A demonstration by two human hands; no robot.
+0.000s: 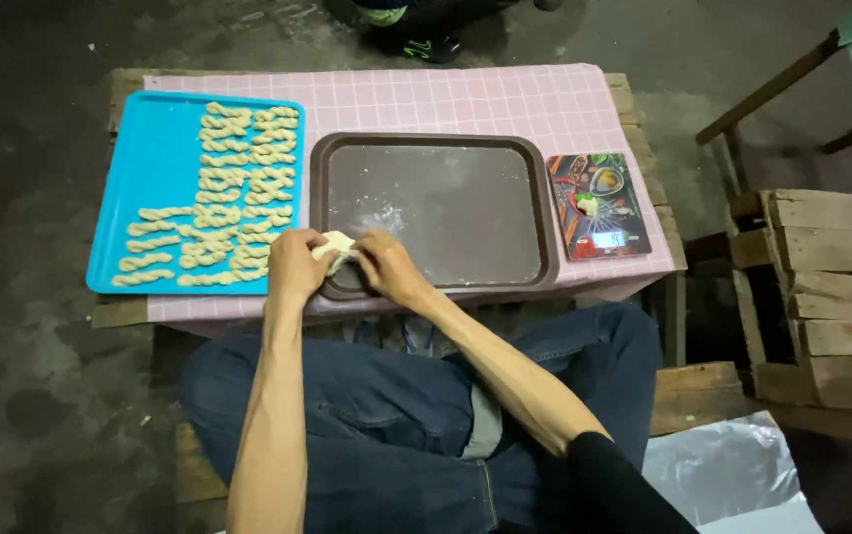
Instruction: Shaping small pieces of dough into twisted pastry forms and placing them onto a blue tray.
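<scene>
Head view | I judge twisting under way | left hand [295, 262], right hand [386, 265]: both grips clamped on dough piece [332, 244] over brown tray [436, 282] | next calls for even twisting.

Beyond the hands [342, 262], the brown tray [446, 213] lay bare and open to reach. To their left, twisted dough pieces [223, 188] crowded the blue tray [115, 198]. A kitchen scale [599, 205] blocked the counter [466, 99] to their right.
</scene>
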